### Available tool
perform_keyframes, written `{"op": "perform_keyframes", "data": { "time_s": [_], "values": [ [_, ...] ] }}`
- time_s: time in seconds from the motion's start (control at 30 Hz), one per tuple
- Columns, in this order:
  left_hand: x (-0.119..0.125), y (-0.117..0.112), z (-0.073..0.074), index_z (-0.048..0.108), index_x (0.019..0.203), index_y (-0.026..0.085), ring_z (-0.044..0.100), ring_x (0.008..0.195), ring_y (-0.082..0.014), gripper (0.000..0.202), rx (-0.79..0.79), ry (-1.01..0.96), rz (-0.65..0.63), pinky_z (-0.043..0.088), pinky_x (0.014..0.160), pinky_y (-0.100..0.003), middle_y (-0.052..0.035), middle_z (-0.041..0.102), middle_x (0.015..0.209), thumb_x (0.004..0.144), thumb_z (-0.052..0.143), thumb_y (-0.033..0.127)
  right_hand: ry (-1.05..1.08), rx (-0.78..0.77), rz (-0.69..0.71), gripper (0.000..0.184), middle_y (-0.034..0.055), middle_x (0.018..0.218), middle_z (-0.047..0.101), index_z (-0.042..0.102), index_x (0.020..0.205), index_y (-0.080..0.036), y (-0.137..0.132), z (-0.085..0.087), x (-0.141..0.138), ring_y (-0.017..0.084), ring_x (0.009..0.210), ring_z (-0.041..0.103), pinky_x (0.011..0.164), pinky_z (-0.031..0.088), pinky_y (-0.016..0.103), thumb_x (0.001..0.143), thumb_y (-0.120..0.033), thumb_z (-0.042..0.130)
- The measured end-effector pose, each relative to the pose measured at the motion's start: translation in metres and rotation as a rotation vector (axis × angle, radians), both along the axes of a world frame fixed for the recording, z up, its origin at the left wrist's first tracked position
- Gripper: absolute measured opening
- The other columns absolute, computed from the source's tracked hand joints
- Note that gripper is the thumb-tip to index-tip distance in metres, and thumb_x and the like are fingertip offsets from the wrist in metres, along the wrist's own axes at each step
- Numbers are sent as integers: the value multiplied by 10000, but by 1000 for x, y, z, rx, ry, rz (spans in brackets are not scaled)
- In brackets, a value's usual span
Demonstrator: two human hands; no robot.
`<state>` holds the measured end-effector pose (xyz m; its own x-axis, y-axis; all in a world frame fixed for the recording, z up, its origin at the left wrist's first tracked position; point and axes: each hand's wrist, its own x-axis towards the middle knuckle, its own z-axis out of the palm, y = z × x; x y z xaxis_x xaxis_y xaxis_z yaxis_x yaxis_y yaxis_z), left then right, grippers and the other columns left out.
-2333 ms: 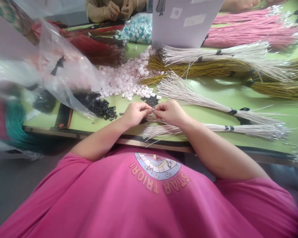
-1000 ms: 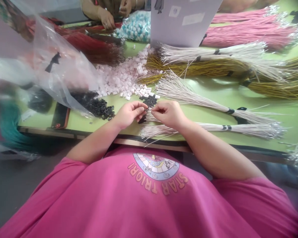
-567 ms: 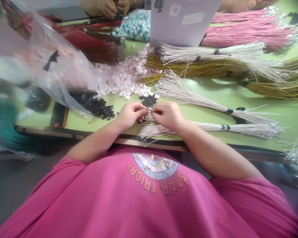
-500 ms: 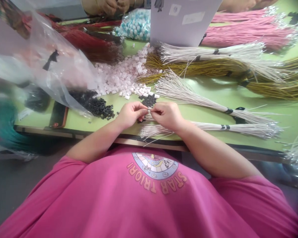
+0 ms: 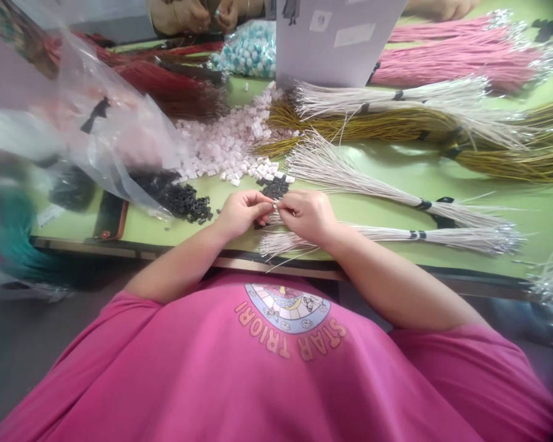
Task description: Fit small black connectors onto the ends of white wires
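My left hand (image 5: 244,212) is closed in a pinch over the near part of the table. Something small and pale shows at its fingertips, too small to name. Against those fingertips, my right hand (image 5: 308,215) pinches what looks like a thin white wire, mostly hidden by the fingers. Just beyond both hands lies a small pile of black connector pieces (image 5: 276,186). A bundle of white wires (image 5: 378,233) passes below my right hand, bound with black tape. Another white wire bundle (image 5: 373,184) fans out behind it.
White connector housings (image 5: 225,147) are heaped beyond my left hand, with black pieces (image 5: 187,199) and a clear plastic bag (image 5: 120,141) to the left. Yellow wires (image 5: 387,123) and pink wires (image 5: 461,58) lie farther back. A grey-white box (image 5: 336,43) stands there; another person's hands (image 5: 203,13) are opposite.
My two hands stay pinched together in nearly the same spot, the right one shifted very slightly left. Across the table, the other person's hands have moved a little apart.
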<state>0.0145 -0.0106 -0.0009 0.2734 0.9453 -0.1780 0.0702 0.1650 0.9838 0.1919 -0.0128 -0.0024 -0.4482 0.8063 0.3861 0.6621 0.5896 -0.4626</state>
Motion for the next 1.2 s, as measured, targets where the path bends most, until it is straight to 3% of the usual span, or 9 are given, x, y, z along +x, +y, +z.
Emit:
{"op": "perform_keyframes", "data": {
  "time_s": [0.3,0.4,0.53,0.6,0.67,0.8,1.0,1.1,1.2],
  "values": [
    [-2,1,-6,656,808,123,563,501,-97,261,58,106,-72,472,515,-224,1,615,558,703,710,355,-34,-58,26,216,43,646,628,648,639,-166,3,-2,0,140,619,510,603,330,262,764,-180,473],
    [-4,3,-5,665,852,143,573,562,-114,216,222,288,-78,471,569,-244,-5,626,614,770,636,341,-14,-148,20,194,43,733,683,696,716,-173,10,4,7,153,699,578,650,370,256,764,-197,510],
    [-9,3,-4,671,856,170,584,784,-144,143,567,531,-56,458,753,-280,-43,665,876,802,587,272,5,-137,-17,223,63,869,699,703,889,-157,3,33,22,179,811,610,743,409,278,787,-277,545],
    [-12,2,-5,657,897,177,542,715,-122,148,639,570,-67,449,716,-275,-51,644,987,793,589,258,-76,-154,142,233,60,908,695,684,945,-168,-12,48,25,180,841,606,769,412,284,798,-273,537],
    [-14,-1,-5,641,900,181,487,643,-107,156,679,590,-88,438,666,-273,-53,618,1010,778,609,273,-311,-192,340,201,61,891,685,670,927,-180,-31,54,24,187,824,591,744,404,288,787,-230,535],
    [-17,-4,-3,601,767,181,472,675,-127,83,736,616,-104,424,691,-282,-34,579,850,769,619,262,-666,-92,295,251,133,930,636,615,936,-113,-58,39,8,218,836,548,727,370,322,841,-107,383],
    [-32,-8,22,577,776,182,463,636,-112,79,710,586,113,410,636,-257,-12,557,777,812,560,250,-764,-97,230,221,139,906,603,573,946,-102,-51,16,-8,239,839,525,674,334,326,837,-100,381],
    [-49,-13,35,602,799,178,487,646,-110,82,715,647,54,414,645,-256,-16,585,803,804,574,255,-756,-152,221,212,128,916,589,567,940,-114,-49,12,-7,214,786,528,622,317,313,822,-102,392],
    [-70,-18,34,631,815,177,517,666,-117,103,678,758,-24,425,674,-264,-23,617,828,801,583,267,-723,-194,211,191,119,956,570,570,889,-141,-52,12,-3,196,775,523,596,304,304,797,-104,408]
  ]
}}
